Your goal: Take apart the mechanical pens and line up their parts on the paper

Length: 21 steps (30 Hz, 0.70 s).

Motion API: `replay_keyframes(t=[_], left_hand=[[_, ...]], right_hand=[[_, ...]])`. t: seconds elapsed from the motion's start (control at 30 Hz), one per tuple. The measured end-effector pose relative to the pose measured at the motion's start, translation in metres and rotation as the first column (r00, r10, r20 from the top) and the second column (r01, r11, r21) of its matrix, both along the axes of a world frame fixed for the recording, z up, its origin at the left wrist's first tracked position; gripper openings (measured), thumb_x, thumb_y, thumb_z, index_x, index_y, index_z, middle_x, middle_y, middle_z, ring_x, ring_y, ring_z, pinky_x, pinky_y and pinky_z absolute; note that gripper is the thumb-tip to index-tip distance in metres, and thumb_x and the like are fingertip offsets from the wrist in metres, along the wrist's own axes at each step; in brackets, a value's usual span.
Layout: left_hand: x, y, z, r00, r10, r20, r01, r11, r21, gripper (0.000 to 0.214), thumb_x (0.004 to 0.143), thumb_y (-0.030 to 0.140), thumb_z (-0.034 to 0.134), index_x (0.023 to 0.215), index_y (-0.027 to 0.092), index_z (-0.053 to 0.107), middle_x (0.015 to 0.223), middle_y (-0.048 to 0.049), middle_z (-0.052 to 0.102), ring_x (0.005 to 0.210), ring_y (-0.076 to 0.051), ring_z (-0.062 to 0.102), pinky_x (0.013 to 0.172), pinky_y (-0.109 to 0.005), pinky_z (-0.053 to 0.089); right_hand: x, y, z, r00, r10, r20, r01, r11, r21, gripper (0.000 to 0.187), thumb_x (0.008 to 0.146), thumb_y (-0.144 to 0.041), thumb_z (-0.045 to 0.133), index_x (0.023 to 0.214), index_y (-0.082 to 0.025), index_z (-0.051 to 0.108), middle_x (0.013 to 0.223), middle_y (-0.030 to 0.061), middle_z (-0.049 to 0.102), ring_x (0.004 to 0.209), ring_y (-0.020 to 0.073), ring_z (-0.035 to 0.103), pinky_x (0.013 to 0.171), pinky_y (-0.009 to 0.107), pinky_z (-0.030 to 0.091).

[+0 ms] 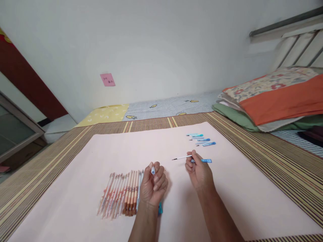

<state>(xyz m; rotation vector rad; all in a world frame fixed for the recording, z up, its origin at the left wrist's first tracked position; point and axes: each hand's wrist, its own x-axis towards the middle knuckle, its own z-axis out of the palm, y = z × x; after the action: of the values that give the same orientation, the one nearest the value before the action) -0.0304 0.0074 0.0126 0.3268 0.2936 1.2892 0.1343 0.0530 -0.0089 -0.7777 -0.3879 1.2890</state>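
Observation:
My left hand (154,186) is closed around a light blue pen barrel (152,171), whose round end shows between thumb and index finger. To its right, my right hand (200,171) pinches a thin white pen refill (181,157) with a dark tip pointing left. A blue pen piece (207,161) sticks out to the right from behind the same hand. Beside and partly behind my left hand lies a row of pens (131,193), some clear with reddish marks, some peach and brown, some pale blue. Farther off, blue pen parts (209,144) and dark-tipped refills lie in small groups.
A pale pink sheet (75,161) covers part of the striped mat (45,161). Folded bedding with an orange edge (282,107) is piled at the right. Behind the mat runs checked fabric (161,109) along the white wall, where a pink note (107,80) is stuck.

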Motion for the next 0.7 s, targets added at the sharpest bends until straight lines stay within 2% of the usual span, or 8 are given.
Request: replay_keyframes(t=[0.17,0.43,0.57,0.7], left_hand=[[0.000,-0.001,0.002,0.997,0.036,-0.072,-0.040,0.998,-0.044,0.039,0.084,0.035,0.069,0.066,0.020,0.038,0.052,0.0103,0.026,0.035,-0.001,0.008,0.034,-0.014,0.016],[0.000,-0.001,0.000,1.000,-0.002,-0.006,0.002,1.000,-0.010,0.031,0.082,0.029,0.072,0.068,0.018,0.045,0.052,0.0099,0.031,0.034,-0.001,0.014,0.035,-0.014,0.018],[0.001,0.006,-0.008,0.997,0.079,-0.018,-0.081,0.988,-0.131,0.025,0.085,0.027,0.070,0.071,0.016,0.053,0.053,0.0083,0.039,0.034,0.000,0.025,0.035,-0.015,0.020],[0.004,0.013,-0.016,0.983,0.154,-0.101,-0.175,0.948,-0.265,0.032,0.088,0.029,0.068,0.065,0.015,0.051,0.053,0.0066,0.043,0.035,-0.001,0.028,0.033,-0.015,0.019]], right_hand=[[-0.001,0.000,-0.001,0.999,0.004,0.033,-0.004,1.000,0.012,0.034,0.072,-0.049,0.083,0.077,-0.017,0.070,0.062,-0.0030,0.051,0.050,0.0064,0.040,0.041,0.020,0.030],[-0.003,-0.002,0.003,0.999,0.019,0.033,-0.019,1.000,0.005,0.035,0.071,-0.048,0.083,0.077,-0.017,0.070,0.061,-0.0032,0.051,0.049,0.0058,0.039,0.042,0.020,0.029],[-0.005,-0.004,0.008,0.997,0.019,0.075,-0.023,0.999,0.046,0.037,0.072,-0.051,0.082,0.076,-0.017,0.070,0.060,-0.0034,0.051,0.047,0.0054,0.038,0.042,0.020,0.027],[-0.008,-0.005,0.011,0.990,0.000,0.138,-0.011,0.997,0.073,0.036,0.074,-0.052,0.080,0.079,-0.018,0.070,0.062,-0.0028,0.053,0.047,0.0060,0.040,0.043,0.022,0.027]])
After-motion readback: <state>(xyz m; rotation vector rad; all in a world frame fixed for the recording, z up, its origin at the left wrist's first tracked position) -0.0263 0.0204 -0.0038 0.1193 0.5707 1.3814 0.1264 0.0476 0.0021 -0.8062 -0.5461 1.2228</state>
